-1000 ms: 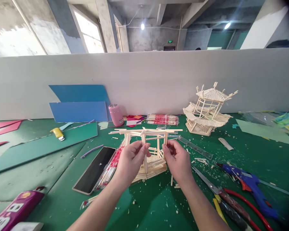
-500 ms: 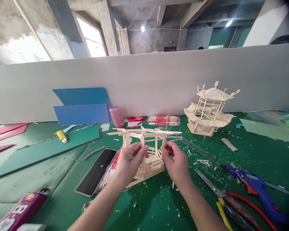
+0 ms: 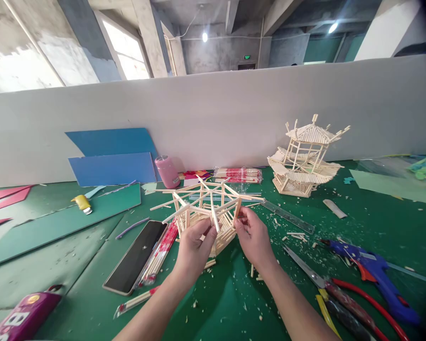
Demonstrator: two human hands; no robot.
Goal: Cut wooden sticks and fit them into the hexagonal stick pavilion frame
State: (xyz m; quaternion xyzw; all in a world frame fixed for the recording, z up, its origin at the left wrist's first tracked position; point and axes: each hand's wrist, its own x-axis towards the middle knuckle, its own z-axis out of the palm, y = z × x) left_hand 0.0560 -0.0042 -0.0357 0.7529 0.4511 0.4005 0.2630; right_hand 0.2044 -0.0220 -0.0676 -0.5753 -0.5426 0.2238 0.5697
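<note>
Two bare hands hold the stick frame (image 3: 214, 210), which sits just below the view's centre, towards six o'clock. The left hand (image 3: 196, 240) has thumb and fingers nearly together at the frame's six o'clock, exact contact partly hidden; the right hand (image 3: 251, 233) pinches an upright post (image 3: 237, 208) at three o'clock. It should be very light, each stick stiff but the joints brittle, and dry wood hardly slippery. Best holds are probably the posts or the base (image 3: 222, 242); the overhanging roof sticks (image 3: 161, 205) towards nine o'clock could snap off.
</note>
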